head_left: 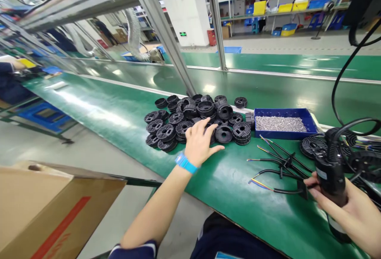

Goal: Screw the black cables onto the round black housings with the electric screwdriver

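Observation:
My left hand (199, 142), with a blue wristband (186, 163), reaches over a heap of round black plastic housings (166, 133). Its fingers are spread, and no held part shows in it; whether the fingertips touch the housings I cannot tell. At the right, my right hand (355, 207) is wrapped around a corded black electric screwdriver (331, 173), whose cable rises from its upper end. Beside that hand lie black cables (288, 190) with stripped, coloured wire ends. A blue tray (285, 135) of small silvery metal pieces (279, 124) stands behind the cables.
The green bench (235, 185) runs to the far left, with a metal upright (166, 29) rising behind the heap. An open cardboard box (74, 207) stands at the lower left. More black parts (367, 165) lie at the right edge. Another person's arm (19, 65) shows far left.

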Motion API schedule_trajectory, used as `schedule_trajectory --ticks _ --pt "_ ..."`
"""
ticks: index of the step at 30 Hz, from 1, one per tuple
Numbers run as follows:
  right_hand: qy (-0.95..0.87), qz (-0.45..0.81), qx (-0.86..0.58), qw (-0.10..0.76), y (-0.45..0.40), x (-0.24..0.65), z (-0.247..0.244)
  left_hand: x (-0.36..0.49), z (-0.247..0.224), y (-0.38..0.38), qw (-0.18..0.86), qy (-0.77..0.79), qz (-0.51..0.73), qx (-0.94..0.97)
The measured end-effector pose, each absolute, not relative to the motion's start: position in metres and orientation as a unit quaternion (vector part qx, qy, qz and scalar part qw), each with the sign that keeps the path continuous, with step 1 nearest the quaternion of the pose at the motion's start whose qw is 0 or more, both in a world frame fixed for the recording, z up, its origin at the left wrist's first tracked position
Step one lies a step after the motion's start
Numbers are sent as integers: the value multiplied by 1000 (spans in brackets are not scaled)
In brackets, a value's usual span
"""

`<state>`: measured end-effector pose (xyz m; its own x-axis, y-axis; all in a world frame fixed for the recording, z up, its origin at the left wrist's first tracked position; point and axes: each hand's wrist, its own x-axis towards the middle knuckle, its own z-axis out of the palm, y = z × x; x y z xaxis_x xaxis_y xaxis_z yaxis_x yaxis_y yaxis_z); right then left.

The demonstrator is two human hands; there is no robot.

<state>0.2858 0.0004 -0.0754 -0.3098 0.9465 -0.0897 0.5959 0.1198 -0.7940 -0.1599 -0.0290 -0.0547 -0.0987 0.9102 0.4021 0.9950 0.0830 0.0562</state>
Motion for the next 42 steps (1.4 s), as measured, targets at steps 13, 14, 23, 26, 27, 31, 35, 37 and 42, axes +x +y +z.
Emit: schedule_trajectory --ticks 13,14,23,26,27,31,35,37,42 --pt "-687 433 -526 252 -18 266 -56 -125 -76 -86 -122 -604 -451 -646" --pt "-685 435 -526 253 -18 265 -55 -120 -81 -95 -187 -574 -488 -630" --pt "-706 394 -537 241 -21 255 -45 -105 -69 -112 -473 -391 -500 -611" --pt "-716 373 -543 231 -23 251 -40 -107 -64 -115 -573 -364 -491 -546" --pt "-719 365 -546 227 -23 249 -38 -107 -64 -116 -591 -354 -495 -529" --pt "-727 342 -557 213 -25 243 -32 -104 -60 -118 -642 -310 -494 -498" --pt "-727 343 -563 192 -27 240 -29 -110 -57 -122 -715 -302 -429 -462" --pt "-728 346 -560 189 -28 238 -28 -115 -55 -125 -746 -297 -422 -421" --pt "-747 325 -546 196 -29 232 -27 -112 -41 -122 -768 -316 -392 -396"
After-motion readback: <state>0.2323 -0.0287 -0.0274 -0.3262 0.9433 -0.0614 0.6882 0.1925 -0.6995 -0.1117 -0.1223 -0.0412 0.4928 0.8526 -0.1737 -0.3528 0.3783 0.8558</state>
